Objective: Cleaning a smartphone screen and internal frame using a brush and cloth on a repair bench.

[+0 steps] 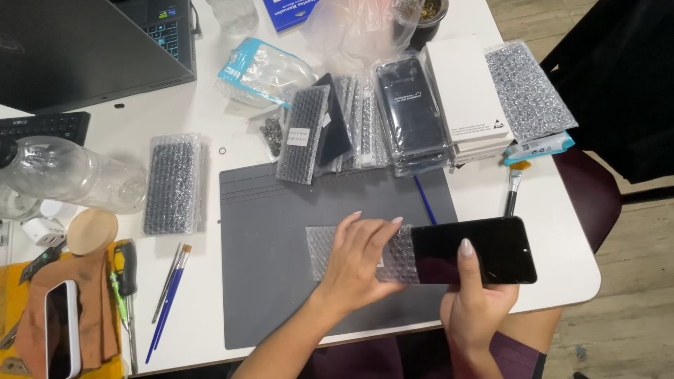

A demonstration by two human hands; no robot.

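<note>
Right hand [477, 298], nearest the camera at 6 o'clock, has its grip closed around a black phone screen [484, 249], thumb across the glass. Left hand [361, 256] pinches the bubble-wrap sleeve [324, 249] still covering the screen's 9 o'clock end, over the grey mat [274, 210] on the white tabletop [562, 238]

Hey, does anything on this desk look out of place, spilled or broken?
Nothing looks spilled or broken. The clear plastic bottle lies on its side by the keyboard. The black phone panel, half out of its bubble wrap sleeve, shows no cracks; the left hand and right hand hold them.
</note>
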